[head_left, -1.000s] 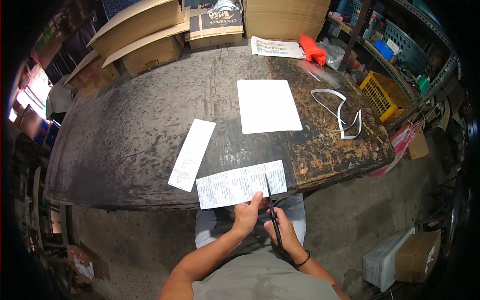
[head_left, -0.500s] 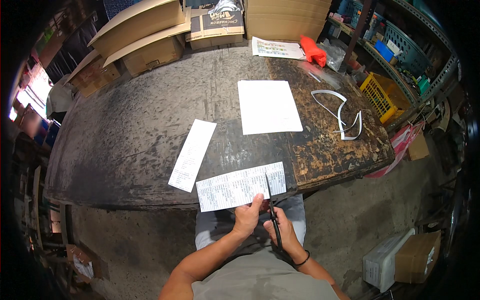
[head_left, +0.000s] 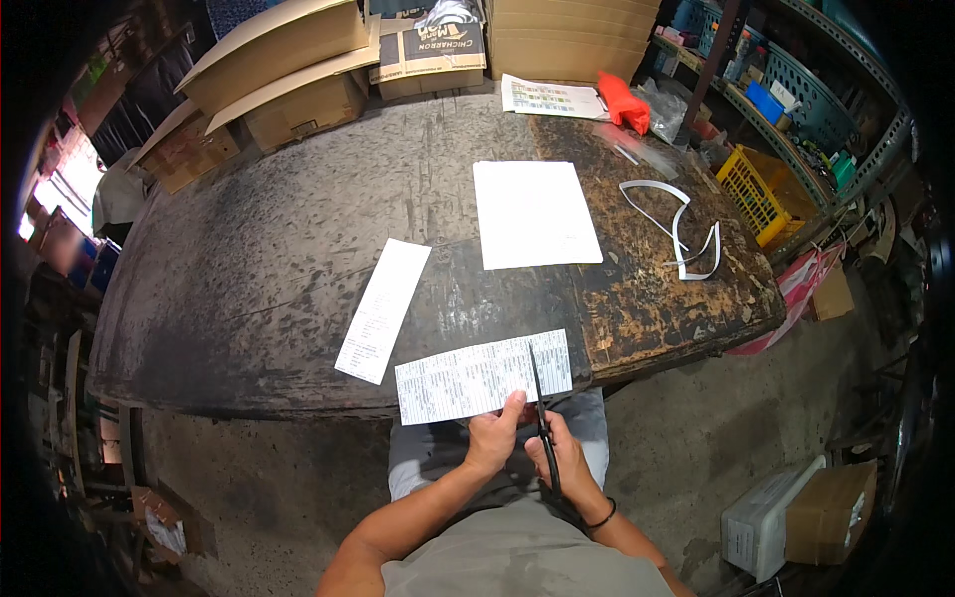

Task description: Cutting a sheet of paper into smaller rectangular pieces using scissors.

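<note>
A wide printed strip of paper (head_left: 453,383) is pinched in my left hand (head_left: 490,438), its thumb lying on top along the lower edge. My right hand (head_left: 567,463) is closed round the handles of black scissors (head_left: 544,433). The scissor blades run up across the strip near its right end, and the paper still spans both sides of them. To the left, a narrow printed paper slip (head_left: 383,313) lies slanted on the dark worn table (head_left: 269,269). Farther off is a stack of white paper sheets (head_left: 537,214).
Curled white paper offcuts (head_left: 684,234) lie at the table's right. Along the back are cardboard boxes (head_left: 298,104), a printed sheet (head_left: 547,97) and a red plastic bag (head_left: 624,101). A shelf with a yellow crate (head_left: 753,189) stands at the right.
The paper strip has shifted slightly down and to the right. Both hands keep nearly the same place and grip, with the scissor blades still across the strip.
</note>
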The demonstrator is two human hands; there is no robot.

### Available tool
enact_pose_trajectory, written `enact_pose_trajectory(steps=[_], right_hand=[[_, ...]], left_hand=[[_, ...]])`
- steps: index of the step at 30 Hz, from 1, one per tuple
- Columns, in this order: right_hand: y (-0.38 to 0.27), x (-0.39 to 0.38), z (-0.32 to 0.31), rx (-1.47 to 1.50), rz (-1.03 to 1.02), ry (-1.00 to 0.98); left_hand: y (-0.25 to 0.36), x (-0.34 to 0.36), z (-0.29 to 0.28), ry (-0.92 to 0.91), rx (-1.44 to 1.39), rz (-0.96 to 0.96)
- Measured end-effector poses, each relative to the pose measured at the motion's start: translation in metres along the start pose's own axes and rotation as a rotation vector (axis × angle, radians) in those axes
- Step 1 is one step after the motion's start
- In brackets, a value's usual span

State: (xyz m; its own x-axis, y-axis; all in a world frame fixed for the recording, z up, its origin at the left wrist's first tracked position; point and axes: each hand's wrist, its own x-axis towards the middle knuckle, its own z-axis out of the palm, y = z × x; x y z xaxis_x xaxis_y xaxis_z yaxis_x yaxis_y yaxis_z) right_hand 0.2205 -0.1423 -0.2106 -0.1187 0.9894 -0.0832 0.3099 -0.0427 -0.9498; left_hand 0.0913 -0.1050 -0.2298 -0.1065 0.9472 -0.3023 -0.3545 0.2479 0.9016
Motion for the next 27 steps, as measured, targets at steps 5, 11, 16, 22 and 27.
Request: enact_pose_trajectory(steps=[5, 11, 16, 22, 27], right_hand=[[0.002, 0.003, -0.003, -0.059, 0.045, -0.054], [0.004, 0.004, 0.002, 0.026, -0.010, 0.003], [0.005, 0.004, 0.003, 0.017, 0.003, -0.017], [0.012, 0.006, 0.005, 0.004, -0.027, 0.001], [0.014, 0.008, 0.005, -0.015, -0.025, -0.015]], left_hand=[[0.006, -0.001, 0.002, -0.011, -0.037, -0.009], [0.004, 0.000, 0.001, -0.005, -0.032, 0.002], [0.001, 0.002, -0.001, 0.001, -0.021, 0.001], [0.004, 0.001, -0.002, 0.022, 0.005, -0.032], [0.002, 0.003, -0.003, 0.026, -0.016, 0.014]])
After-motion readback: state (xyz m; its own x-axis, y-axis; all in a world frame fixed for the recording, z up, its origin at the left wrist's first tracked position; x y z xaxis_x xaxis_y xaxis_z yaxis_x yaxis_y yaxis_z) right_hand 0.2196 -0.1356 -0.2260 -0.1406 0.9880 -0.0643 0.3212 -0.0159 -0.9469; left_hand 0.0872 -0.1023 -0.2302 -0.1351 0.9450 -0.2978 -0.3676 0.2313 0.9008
